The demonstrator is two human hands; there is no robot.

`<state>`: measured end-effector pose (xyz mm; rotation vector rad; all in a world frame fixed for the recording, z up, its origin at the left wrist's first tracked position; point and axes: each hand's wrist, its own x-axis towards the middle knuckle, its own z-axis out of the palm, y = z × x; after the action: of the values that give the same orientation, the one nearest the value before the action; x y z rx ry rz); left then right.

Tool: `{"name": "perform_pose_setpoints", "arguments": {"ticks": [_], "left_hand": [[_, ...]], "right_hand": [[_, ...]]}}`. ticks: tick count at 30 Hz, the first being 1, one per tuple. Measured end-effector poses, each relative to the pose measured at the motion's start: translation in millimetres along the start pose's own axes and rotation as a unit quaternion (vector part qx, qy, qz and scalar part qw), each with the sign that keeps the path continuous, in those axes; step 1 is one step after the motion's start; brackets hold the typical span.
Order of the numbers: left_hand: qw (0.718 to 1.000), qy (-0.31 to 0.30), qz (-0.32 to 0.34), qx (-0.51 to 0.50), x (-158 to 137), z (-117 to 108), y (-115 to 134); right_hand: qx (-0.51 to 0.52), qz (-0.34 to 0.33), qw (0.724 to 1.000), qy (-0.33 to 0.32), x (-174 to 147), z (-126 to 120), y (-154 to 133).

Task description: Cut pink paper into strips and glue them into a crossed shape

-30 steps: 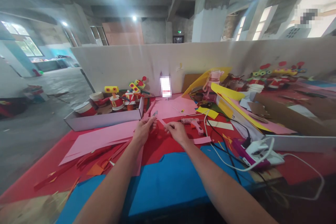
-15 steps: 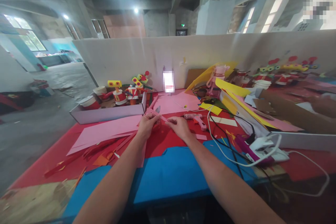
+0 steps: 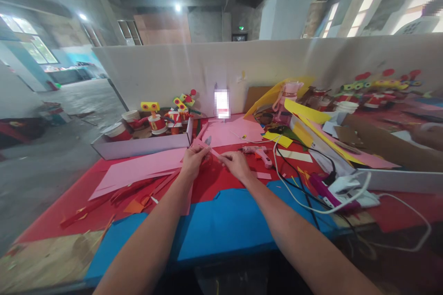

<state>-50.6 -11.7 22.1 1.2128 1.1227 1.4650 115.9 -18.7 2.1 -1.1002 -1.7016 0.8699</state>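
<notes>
Between my two hands stretches a narrow strip of pink paper (image 3: 213, 152). My left hand (image 3: 195, 158) pinches its left end, and my right hand (image 3: 236, 164) pinches the right end. A grey pointed blade (image 3: 208, 140), perhaps of scissors, shows just beyond my left fingers; the rest of it is hidden. Right of my right hand lies a pink glue gun (image 3: 260, 154). Large pink paper sheets (image 3: 138, 170) spread to the left of my left hand, and another pink sheet (image 3: 231, 131) lies beyond both hands.
At the back left, a white box (image 3: 145, 145) holds paper-cup figures (image 3: 157, 123). On the right are a power strip (image 3: 325, 191) with tangled cables and a cardboard box (image 3: 391, 177) of paper. Blue paper (image 3: 221, 226) covers the near edge. A co-worker's hand (image 3: 427, 134) shows far right.
My view has shifted slightly, so the scene sits a little higher. Both hands keep their pinch on the strip, with hardly any movement. The person at the upper right has moved rightward.
</notes>
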Motion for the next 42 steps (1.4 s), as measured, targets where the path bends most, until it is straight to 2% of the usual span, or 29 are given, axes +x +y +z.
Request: {"name": "perform_pose_setpoints", "arguments": {"ticks": [4, 9, 11, 17, 26, 32, 38, 42], "left_hand": [[1.0, 0.005, 0.013, -0.011, 0, 1, 1], [0.993, -0.111, -0.037, 0.03, -6, 4, 2], [0.989, -0.127, -0.044, 0.058, -7, 4, 1], [0.99, -0.121, -0.057, 0.037, -6, 4, -4], [0.99, -0.125, -0.066, 0.011, -7, 7, -4], [0.993, -0.092, -0.074, -0.02, -4, 4, -8], [0.996, -0.042, -0.041, -0.066, 3, -3, -4], [0.996, -0.012, -0.033, -0.085, 7, -10, -2]], "right_hand": [[0.029, 0.019, 0.999, -0.001, 1, 1, 2], [0.071, 0.012, 0.997, -0.02, 2, -3, 5], [0.077, 0.011, 0.997, -0.03, 2, -4, 7], [0.06, 0.04, 0.996, -0.045, 4, -2, 12], [0.062, 0.03, 0.997, -0.039, 5, 0, 17], [0.102, 0.057, 0.992, -0.045, 5, 1, 18], [0.143, 0.094, 0.984, -0.055, 3, -1, 9], [0.135, 0.099, 0.984, -0.055, 1, -2, 5]]}}
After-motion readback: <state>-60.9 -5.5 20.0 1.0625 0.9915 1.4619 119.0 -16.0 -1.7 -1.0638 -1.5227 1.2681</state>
